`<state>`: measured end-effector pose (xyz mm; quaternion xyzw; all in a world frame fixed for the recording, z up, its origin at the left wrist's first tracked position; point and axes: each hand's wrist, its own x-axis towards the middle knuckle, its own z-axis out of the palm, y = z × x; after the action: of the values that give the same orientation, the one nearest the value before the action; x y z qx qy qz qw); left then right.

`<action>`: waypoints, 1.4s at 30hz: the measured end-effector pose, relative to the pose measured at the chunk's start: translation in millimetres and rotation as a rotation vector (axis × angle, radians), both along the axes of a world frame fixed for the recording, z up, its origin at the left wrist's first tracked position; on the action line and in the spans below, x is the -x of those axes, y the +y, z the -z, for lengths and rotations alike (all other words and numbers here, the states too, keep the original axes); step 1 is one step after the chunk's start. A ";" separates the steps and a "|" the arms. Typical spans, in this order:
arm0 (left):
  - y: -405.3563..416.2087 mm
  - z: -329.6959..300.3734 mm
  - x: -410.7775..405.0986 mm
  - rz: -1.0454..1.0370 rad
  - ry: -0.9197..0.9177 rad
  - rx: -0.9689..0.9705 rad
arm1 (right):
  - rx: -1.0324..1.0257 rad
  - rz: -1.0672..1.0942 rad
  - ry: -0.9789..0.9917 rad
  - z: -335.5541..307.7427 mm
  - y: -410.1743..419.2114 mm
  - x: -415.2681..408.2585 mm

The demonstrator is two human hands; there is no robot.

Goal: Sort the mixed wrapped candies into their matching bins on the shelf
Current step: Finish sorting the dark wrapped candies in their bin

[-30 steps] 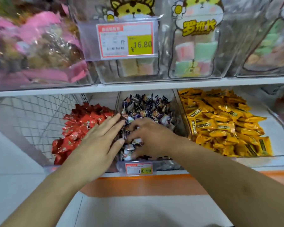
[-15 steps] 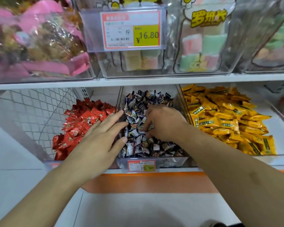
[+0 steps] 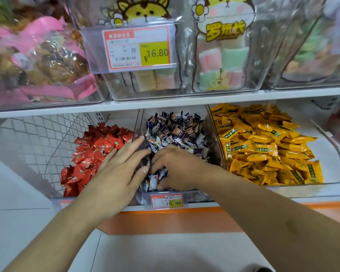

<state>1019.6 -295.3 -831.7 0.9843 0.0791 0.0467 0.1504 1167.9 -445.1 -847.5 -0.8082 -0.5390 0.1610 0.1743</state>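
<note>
Reaching into the middle bin (image 3: 139, 124) of the lower shelf, the right hand (image 3: 177, 167) lies palm down on the dark-wrapped candies (image 3: 175, 128), near the bin's front edge, just behind the price tag (image 3: 166, 201). Its fingers curl down into the pile; whether they pinch a piece, I cannot tell. The left hand (image 3: 118, 167) is spread flat and holds nothing. It lies over the clear wall between the middle bin and the red candies (image 3: 94, 150), with fingertips pointing to the back of the shelf. The yellow candies (image 3: 263, 144) fill the bin on the right side, well apart from the left hand. So any red piece should go leftward, where the left hand is nearer, and a yellow one rightward from the right hand.
</note>
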 end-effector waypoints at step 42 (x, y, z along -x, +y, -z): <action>2.5 -0.1 2.5 -0.004 0.021 -0.001 | 0.051 0.011 -0.172 -11.7 -11.1 -17.7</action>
<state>1017.1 -292.8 -831.6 0.9847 0.0827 0.0365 0.1491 1185.6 -456.2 -835.9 -0.8261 -0.5434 0.1038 0.1076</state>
